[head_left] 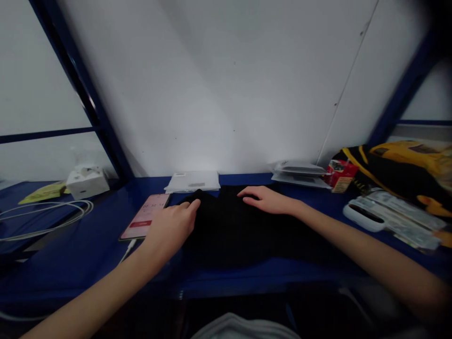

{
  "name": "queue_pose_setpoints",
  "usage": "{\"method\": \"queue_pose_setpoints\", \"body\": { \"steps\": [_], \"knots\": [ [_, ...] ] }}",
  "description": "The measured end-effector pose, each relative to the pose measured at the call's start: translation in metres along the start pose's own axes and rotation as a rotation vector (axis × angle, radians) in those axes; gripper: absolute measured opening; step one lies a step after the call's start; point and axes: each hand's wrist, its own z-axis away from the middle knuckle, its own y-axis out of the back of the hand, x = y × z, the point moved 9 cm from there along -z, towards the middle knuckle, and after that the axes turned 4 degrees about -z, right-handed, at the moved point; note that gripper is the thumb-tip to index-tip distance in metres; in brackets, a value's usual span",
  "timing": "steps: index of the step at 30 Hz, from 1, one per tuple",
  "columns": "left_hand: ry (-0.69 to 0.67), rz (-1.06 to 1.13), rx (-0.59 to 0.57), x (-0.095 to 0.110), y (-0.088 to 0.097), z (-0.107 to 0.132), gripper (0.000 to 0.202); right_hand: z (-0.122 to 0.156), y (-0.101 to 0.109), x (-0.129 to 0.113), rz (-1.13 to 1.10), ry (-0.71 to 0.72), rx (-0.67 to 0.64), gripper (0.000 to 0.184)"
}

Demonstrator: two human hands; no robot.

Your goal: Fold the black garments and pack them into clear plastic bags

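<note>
L hand (pixel 172 229), grip unclear, and open, flat R hand (pixel 268 199) lay on black cloth (pixel 247 230) on blue desk (pixel 243 278); careless tug risked hitting nearby phone (pixel 144 216).

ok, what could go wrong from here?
The left hand rests on the black cloth right beside the phone, so a sweep that way could shove it, and its white cable might snag. The white packet lies just behind the cloth and could get dragged. The cloth is so dark that its folds barely show here, so creases may be missed.
</note>
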Motion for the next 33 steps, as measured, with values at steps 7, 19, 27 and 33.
{"method": "queue_pose_setpoints", "body": {
  "steps": [7, 19, 27, 33],
  "knots": [
    [-0.06, 0.254, 0.152, 0.022, 0.018, -0.024, 0.04, 0.007, 0.029, 0.049, 0.033, -0.174, 0.05, 0.025],
    [-0.677, 0.474, -0.04, 0.125, 0.006, -0.021, 0.049, 0.009, 0.034, 0.076, -0.017, -0.278, 0.041, 0.025],
    [-0.431, 0.601, 0.002, 0.098, 0.02, -0.025, 0.047, 0.01, 0.033, 0.067, 0.046, -0.254, 0.009, 0.026],
    [-0.061, 0.45, -0.171, 0.061, -0.022, -0.045, 0.051, 0.012, 0.038, 0.067, 0.063, -0.275, 0.035, 0.025]
  ]
}}
